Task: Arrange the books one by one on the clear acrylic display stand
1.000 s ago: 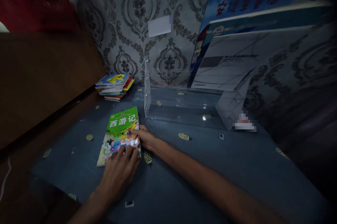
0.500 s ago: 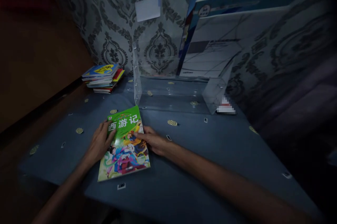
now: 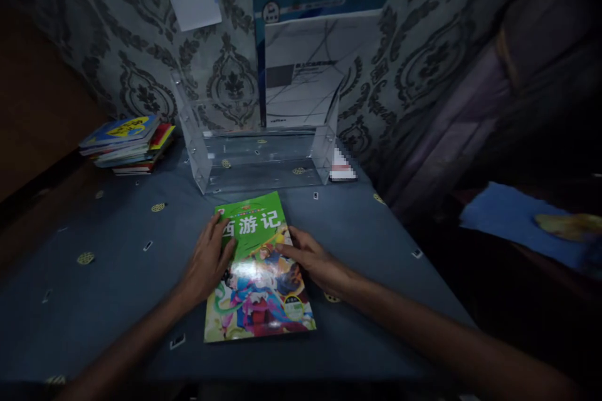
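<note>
A picture book [image 3: 261, 288] with a green top and a colourful illustrated cover lies face up, a little tilted, at the front of the table. My left hand [image 3: 207, 260] grips its left edge, the thumb lying on the cover. On the opposite edge my right hand [image 3: 313, 256] holds it with the thumb on top; its other fingers are partly hidden at the edge. Just beyond the book stands a clear acrylic rack [image 3: 197, 156]. Large upright books [image 3: 301, 87] lean in the rack's right part.
A stack of books [image 3: 125, 144] sits at the table's back left. White paper [image 3: 195, 7] is on the patterned wall. A small blurred white item [image 3: 342, 165] stands right of the rack. Blue cloth [image 3: 508, 219] lies beyond the table's right edge, near a curtain [image 3: 451, 118].
The view has turned right. Both hands have moved the book rightward over the table, from the rack's left end to in front of its middle.
</note>
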Demonstrator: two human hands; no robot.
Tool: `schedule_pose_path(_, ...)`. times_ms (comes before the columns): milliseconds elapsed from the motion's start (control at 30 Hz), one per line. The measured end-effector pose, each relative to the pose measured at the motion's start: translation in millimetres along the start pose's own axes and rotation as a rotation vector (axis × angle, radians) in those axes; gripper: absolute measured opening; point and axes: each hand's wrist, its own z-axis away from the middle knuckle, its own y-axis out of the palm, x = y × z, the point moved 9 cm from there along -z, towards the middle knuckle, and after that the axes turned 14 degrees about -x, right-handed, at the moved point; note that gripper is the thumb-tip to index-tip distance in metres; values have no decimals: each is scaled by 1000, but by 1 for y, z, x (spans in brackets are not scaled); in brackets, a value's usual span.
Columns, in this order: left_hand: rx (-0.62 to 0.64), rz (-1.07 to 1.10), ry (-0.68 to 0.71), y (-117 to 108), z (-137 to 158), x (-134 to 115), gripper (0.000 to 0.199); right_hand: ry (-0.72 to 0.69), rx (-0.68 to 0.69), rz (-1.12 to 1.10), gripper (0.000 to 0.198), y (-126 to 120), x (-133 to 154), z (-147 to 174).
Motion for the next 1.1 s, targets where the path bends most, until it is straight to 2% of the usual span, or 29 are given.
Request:
schedule_pose_path(233, 91, 5, 135, 45, -18, -68, 45, -164, -180, 249, 53, -80, 27, 9)
schedule_pose_path(333, 114, -38, 182, 55, -30, -87, 39, -355, -328, 553, 44, -116, 52, 16)
schedule_pose_path(400, 120, -41, 187, 60, -38, -91, 36, -558, -472, 837, 38, -129, 76, 25)
schedule_pose_path(467, 103, -14, 181, 62, -45, -89, 35, -767, -530, 1066, 32, -120, 96, 33)
schedule_pose_path(500, 93, 8, 178, 63, -47, -87, 36, -858, -497, 1135, 30, -107, 101, 35)
schedule_pose_path(567, 79, 60, 179, 63, -47, -82, 36, -981, -325, 1187, 33, -70, 100, 30)
schedule_pose_path(633, 73, 104, 189, 62, -45, -78, 36, -1028, -105, 1191, 40, -30, 89, 21)
schedule_pose_path(700, 67, 127, 212, 59, -41, -77, 38, -1048, 56, 1210, 46, 0, 75, 11)
schedule_pose_path(767, 57, 124, 231, 57, -38, -76, 41, -1031, 109, 1246, 47, 13, 64, 0)
schedule_pose_path(867, 46, 92, 251, 56, -36, -76, 46, -984, 69, 1285, 50, 2, 59, -13)
schedule_pose_path(1100, 43, 50, 249, 57, -36, -76, 55, -875, -143, 1290, 55, -59, 73, -26)
